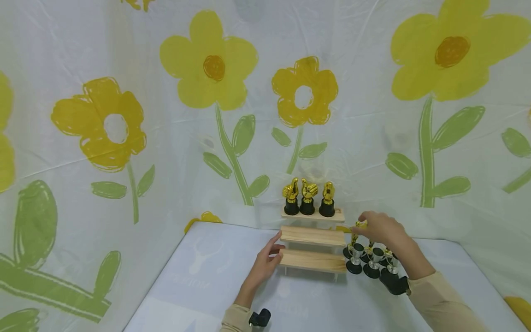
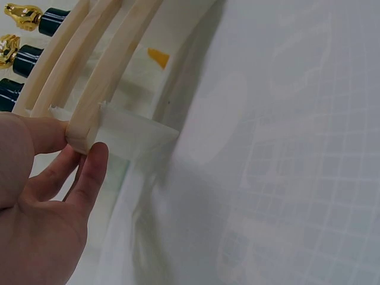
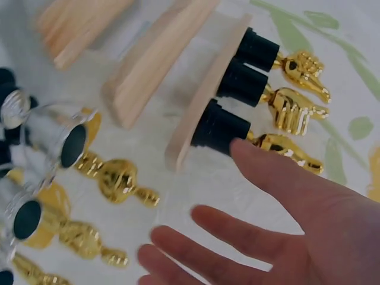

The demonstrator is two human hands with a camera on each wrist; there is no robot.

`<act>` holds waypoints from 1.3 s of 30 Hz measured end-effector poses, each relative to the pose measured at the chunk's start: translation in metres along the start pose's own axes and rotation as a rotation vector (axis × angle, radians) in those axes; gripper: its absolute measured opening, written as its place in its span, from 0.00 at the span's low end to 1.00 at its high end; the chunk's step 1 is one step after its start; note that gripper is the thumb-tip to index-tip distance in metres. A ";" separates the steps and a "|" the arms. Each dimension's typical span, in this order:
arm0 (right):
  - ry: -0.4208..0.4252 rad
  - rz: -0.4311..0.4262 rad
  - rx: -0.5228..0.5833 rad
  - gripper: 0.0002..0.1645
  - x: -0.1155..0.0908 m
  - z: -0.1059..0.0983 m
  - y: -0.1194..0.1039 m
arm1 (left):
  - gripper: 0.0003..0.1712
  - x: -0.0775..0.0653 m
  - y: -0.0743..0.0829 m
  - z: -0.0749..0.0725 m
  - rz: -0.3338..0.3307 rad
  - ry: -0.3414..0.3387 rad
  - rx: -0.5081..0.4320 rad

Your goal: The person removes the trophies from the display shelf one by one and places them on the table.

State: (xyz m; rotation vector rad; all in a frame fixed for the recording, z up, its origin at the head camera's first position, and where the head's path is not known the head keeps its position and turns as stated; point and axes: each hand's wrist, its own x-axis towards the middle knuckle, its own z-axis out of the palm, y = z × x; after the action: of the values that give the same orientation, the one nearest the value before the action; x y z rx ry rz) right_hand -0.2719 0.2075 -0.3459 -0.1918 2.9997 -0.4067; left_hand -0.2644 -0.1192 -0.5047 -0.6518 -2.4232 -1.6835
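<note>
A three-step wooden display shelf (image 1: 313, 260) stands on the table, its top step carrying three gold thumbs-up trophies (image 1: 307, 190) on black bases. My left hand (image 1: 261, 267) pinches the left end of the lowest step (image 2: 86, 122) between thumb and fingers. Just right of the shelf, my right hand (image 1: 383, 228) reaches over a cluster of small trophies. Its fingers are spread with nothing between them in the right wrist view, beside gold figure trophies (image 3: 116, 178). Silver cups (image 1: 375, 256) on black bases stand in front of these gold figures, which the hand and cups partly hide in the head view.
The white table (image 1: 195, 272) runs up to a flower-print cloth backdrop (image 1: 356, 138) behind the shelf. The two lower steps hold no trophies. Black wrist cameras (image 1: 260, 317) are strapped at both sleeves.
</note>
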 end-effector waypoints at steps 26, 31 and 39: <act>0.347 -0.122 0.391 0.42 0.076 0.047 -0.031 | 0.35 0.002 -0.010 0.003 0.017 0.009 0.010; 0.394 -0.098 0.441 0.40 0.083 0.057 -0.033 | 0.35 0.005 -0.030 0.008 0.034 0.027 0.029; 0.428 -0.093 0.471 0.35 0.086 0.061 -0.040 | 0.36 0.008 -0.039 0.006 0.005 0.017 0.019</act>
State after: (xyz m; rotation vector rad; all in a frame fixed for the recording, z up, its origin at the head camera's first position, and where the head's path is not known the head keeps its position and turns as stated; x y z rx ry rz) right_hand -0.3451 0.1418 -0.4008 -0.2241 3.1795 -1.2907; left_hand -0.2862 -0.1228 -0.5378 -0.6382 -2.4209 -1.6554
